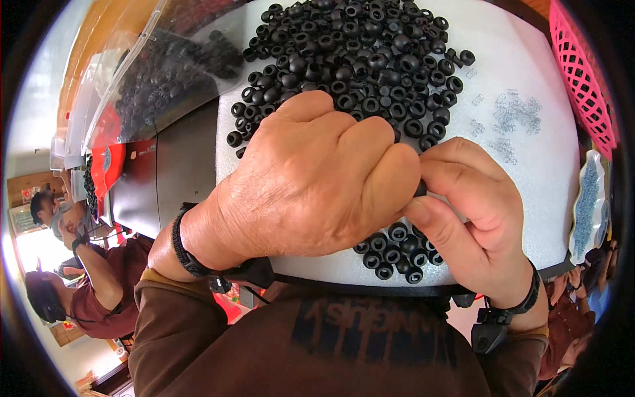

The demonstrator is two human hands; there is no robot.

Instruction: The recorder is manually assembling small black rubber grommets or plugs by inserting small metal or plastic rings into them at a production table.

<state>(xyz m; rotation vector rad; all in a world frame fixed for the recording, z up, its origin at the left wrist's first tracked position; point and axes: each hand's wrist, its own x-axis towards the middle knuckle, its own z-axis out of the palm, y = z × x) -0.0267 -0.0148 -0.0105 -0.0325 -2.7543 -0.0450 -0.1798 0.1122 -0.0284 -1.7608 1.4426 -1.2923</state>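
My left hand (317,178), knuckles up, is closed in a fist over the white foam sheet, and its fingertips are hidden underneath. Against it, my right hand (473,212) pinches a small black part (421,188) between thumb and index finger. Most of that part is covered by the fingers. Beyond the hands spreads a large heap of round black parts with holes (357,56), cap- or ring-like. Close to my body, partly under the hands, lies a smaller group of similar black parts (391,254).
Small grey wire-like pieces (514,112) lie in clusters on the sheet's right. A clear plastic bag of black parts (172,79) is at the left. A pink mesh basket (582,73) and a white tray of tiny bluish pieces (587,205) flank the right edge. Other people (99,284) sit nearby.
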